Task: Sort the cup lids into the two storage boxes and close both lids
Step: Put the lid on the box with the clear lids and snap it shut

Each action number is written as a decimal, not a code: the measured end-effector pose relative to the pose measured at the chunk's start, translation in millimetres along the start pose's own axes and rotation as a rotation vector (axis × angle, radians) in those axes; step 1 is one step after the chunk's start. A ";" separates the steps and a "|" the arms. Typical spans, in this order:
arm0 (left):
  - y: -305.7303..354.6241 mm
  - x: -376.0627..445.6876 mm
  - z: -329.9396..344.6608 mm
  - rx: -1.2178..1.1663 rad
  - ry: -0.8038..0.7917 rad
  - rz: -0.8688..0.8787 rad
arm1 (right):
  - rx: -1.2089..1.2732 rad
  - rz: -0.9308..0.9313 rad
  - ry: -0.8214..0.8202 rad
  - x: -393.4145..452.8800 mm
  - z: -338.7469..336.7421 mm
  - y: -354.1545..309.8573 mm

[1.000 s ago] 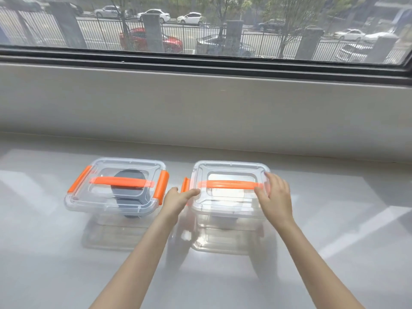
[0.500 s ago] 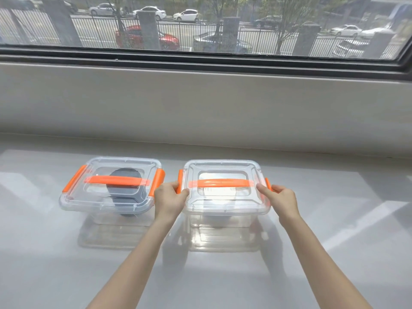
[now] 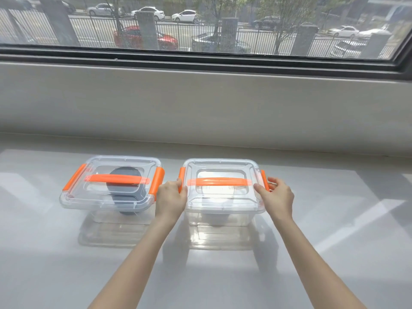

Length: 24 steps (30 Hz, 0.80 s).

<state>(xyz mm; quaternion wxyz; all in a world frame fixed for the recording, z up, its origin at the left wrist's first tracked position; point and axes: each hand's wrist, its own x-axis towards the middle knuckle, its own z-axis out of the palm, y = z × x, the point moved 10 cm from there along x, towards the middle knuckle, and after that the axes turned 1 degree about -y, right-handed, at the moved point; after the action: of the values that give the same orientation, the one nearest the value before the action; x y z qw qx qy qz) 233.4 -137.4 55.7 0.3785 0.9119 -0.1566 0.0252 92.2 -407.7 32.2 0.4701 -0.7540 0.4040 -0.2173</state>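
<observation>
Two clear storage boxes with orange handles and side latches stand side by side on the glossy white table. The left box [image 3: 107, 197] has its lid on, and dark cup lids [image 3: 124, 192] show through it. The right box [image 3: 223, 204] also has its lid on, with white cup lids [image 3: 215, 216] faintly visible inside. My left hand [image 3: 170, 197] presses the right box's left orange latch [image 3: 181, 177]. My right hand [image 3: 277, 197] curls around its right orange latch [image 3: 264, 179].
The table [image 3: 334, 230] runs back to a grey wall under a wide window [image 3: 200, 25]. Bright reflections lie on the table around the boxes. A narrow gap separates the two boxes, and my left hand fills it.
My hands slid from the top of the right box's lid down to its two side latches. The view shifted slightly, and the right box now sits square to me.
</observation>
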 end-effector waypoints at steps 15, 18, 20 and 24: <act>-5.0 0.5 3.3 0.001 -0.039 -0.022 | -0.642 -0.352 0.036 -13.5 19.9 -34.8; -2.5 -1.4 2.4 0.015 -0.035 -0.025 | -0.682 -0.331 0.036 -11.6 18.8 -31.6; -1.7 -1.5 4.2 0.020 -0.061 -0.025 | -0.709 -0.304 0.021 -11.7 17.1 -31.0; -3.4 2.7 6.5 0.046 -0.198 -0.052 | -0.715 -0.240 -0.057 -10.6 21.6 -37.7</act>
<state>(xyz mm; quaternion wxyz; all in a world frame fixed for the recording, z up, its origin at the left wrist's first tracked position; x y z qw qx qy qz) 236.5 -140.4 49.2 0.3406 0.9222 -0.1687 -0.0712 116.6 -378.8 56.1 0.1595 -0.9181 0.3501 -0.0952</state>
